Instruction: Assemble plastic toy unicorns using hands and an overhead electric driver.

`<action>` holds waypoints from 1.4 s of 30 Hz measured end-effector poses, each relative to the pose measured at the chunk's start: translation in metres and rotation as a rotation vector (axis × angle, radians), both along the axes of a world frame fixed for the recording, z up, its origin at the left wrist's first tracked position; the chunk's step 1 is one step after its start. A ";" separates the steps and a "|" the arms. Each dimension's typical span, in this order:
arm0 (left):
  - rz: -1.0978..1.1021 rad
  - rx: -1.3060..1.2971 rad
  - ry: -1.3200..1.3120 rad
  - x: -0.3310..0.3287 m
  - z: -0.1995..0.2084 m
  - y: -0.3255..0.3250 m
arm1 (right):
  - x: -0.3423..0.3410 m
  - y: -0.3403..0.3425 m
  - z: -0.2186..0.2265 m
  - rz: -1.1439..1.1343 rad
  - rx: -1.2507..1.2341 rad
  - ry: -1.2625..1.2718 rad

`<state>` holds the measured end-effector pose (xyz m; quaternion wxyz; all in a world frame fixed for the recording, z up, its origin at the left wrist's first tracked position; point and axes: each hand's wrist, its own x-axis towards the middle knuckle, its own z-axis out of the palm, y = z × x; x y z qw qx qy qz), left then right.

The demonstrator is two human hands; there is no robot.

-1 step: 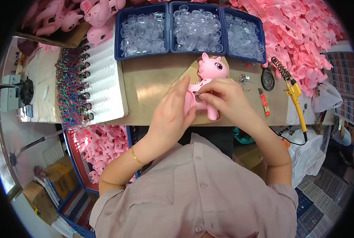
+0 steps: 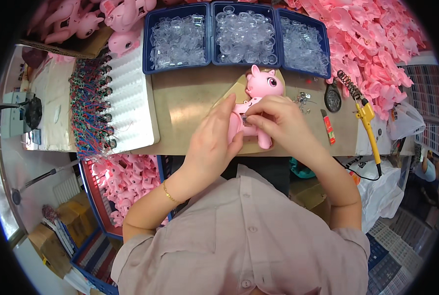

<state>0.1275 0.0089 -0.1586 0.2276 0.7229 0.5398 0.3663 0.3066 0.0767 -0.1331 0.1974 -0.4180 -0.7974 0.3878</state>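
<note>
Pink plastic lies between the two hands at mid-frame: we count one pony figure [image 2: 263,91], its long axis running bottom to top, head uppermost. The left hand [image 2: 205,140] half curls along the figure's left side; whether it grips or merely steadies, we cannot tell. The right hand [image 2: 284,122] reaches over the body's middle, the nearer of the two to it, finger and thumb pinched on one small grey piece [image 2: 245,118]. Around them on the worktop [image 2: 182,113] we count one yellow soldering iron [image 2: 371,132] at right, one white foam tray [image 2: 151,115] at left, then three blue trays [image 2: 246,64] along the top
</note>
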 end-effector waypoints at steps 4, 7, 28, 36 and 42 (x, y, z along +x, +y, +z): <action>0.020 -0.004 -0.040 0.000 -0.001 0.002 | -0.005 -0.004 -0.013 -0.042 0.100 0.055; 0.009 0.022 -0.016 0.000 0.003 0.006 | -0.005 -0.001 -0.013 -0.047 0.213 0.028; -0.235 0.234 0.408 -0.004 0.010 0.014 | -0.013 -0.028 -0.008 0.128 0.729 -0.313; -0.139 0.224 0.312 -0.002 0.009 0.007 | -0.013 -0.039 -0.003 -0.015 0.747 -0.274; -0.254 0.314 0.774 0.000 0.014 0.009 | -0.018 -0.030 0.002 0.193 0.796 -0.442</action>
